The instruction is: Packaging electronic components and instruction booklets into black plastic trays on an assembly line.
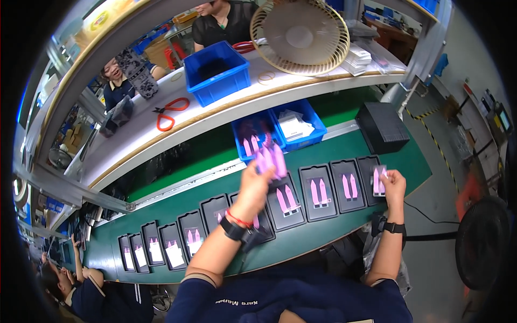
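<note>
My left hand [254, 185] is raised over the green conveyor belt [344, 148] and holds a fan of several pink pointed pieces [271, 159]. My right hand [392, 183] presses a pair of pink pieces [379, 180] onto the rightmost black tray [369, 171]. A row of black trays runs along the belt; the ones beside it [348, 185], [319, 192], [286, 200] each carry two pink pieces. Farther left, trays [192, 233], [173, 246] hold pink and white parts.
Two blue bins [256, 141], [299, 125] sit behind the belt, one with pink pieces, one with white packets. A black stack [383, 127] lies at the right. On the white shelf above: a blue bin [217, 71], a fan [299, 35], red scissors [168, 112]. Other people work nearby.
</note>
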A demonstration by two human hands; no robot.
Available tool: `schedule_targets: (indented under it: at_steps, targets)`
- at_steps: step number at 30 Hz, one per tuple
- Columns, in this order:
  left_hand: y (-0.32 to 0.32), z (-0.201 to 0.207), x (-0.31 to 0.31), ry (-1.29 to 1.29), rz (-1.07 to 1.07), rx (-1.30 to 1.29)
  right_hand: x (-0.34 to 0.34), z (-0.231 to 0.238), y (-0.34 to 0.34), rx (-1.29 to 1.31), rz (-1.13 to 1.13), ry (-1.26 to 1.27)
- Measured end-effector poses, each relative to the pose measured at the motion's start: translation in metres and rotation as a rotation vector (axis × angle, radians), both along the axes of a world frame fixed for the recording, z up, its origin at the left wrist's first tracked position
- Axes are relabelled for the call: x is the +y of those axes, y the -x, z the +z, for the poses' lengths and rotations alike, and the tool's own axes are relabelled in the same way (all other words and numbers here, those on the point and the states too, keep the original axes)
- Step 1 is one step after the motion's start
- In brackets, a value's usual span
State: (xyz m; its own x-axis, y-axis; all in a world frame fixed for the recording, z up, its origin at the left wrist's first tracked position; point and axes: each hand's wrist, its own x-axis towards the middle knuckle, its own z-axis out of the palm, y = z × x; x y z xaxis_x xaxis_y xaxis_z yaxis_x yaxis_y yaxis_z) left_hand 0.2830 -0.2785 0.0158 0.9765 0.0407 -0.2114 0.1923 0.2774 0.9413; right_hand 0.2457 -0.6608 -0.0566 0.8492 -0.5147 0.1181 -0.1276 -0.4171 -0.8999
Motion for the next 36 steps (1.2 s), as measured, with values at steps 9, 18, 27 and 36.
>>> schedule_targets:
  at_steps: [9,18,27,36]
  targets:
    - [-0.132,-0.024,0.058,-0.892,0.106,-0.203,0.138,0.072,-0.054,-0.194,0.323,0.445]
    - [-0.126,-0.040,0.028,-1.164,0.033,-0.269,0.231,0.075,-0.192,0.175,0.581,0.666]
    - [-0.095,-0.018,0.026,-1.114,0.105,-0.469,0.220,0.087,-0.187,0.152,0.692,0.560]
    - [-0.046,0.001,0.037,-1.018,0.067,-0.667,0.210,0.079,-0.175,-0.056,0.686,0.539]
